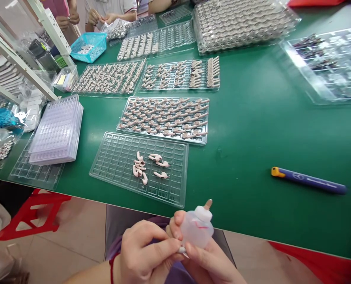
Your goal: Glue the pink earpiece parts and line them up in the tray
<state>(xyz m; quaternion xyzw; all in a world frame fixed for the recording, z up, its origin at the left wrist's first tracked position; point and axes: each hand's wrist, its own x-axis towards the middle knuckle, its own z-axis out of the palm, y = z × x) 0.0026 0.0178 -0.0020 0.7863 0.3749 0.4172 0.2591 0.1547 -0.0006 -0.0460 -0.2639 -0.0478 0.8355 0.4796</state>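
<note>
My right hand [206, 258] grips a small translucent squeeze bottle [196, 228] with a white cap and a pinkish nozzle, held upright just below the table's near edge. My left hand [144, 252] is closed in a pinch beside it, its fingertips on a tiny white part [182, 250] at the bottle's base. Straight ahead lies a clear grid tray [116, 157] with several loose pink earbud-shaped pieces [147, 165] in its middle. Behind it sits a filled tray of the same pink pieces [166, 118].
More filled trays [181, 73] cover the green table [252, 130] further back. A stack of clear trays [57, 130] stands left, a blue pen-like tool [308, 180] lies right. A blue basket [88, 46] and other people's hands [104, 17] are at the far end. A red stool [30, 215] stands below left.
</note>
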